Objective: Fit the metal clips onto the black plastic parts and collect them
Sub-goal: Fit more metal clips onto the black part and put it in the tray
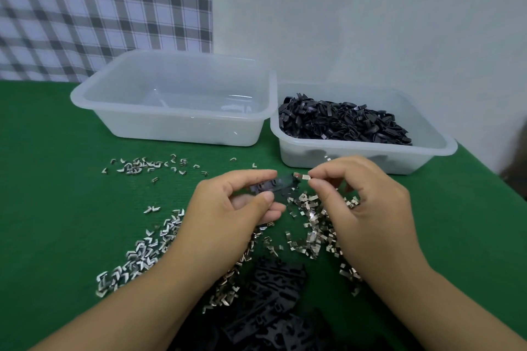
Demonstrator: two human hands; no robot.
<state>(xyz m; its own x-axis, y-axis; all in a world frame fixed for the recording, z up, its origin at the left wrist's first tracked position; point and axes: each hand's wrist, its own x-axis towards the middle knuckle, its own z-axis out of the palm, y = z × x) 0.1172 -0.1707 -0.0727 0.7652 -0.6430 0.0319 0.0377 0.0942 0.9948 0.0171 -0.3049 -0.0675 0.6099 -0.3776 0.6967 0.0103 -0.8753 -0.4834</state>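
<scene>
My left hand [228, 205] pinches a flat black plastic part [275, 184] above the green table. My right hand [368, 202] holds a small metal clip [302, 177] between thumb and forefinger, right at the part's right end. Several loose metal clips [310, 225] lie scattered under and between my hands, more clips [137, 253] spread to the left. A heap of black plastic parts [273, 299] sits near the table's front edge between my forearms.
A translucent tub [176, 128] stands at the back middle, nearly bare inside. A second tub [368, 157] at the back right holds several black parts [342, 122]. A small row of clips [142, 165] lies in front of the left tub. Green cloth [57, 208] covers the table.
</scene>
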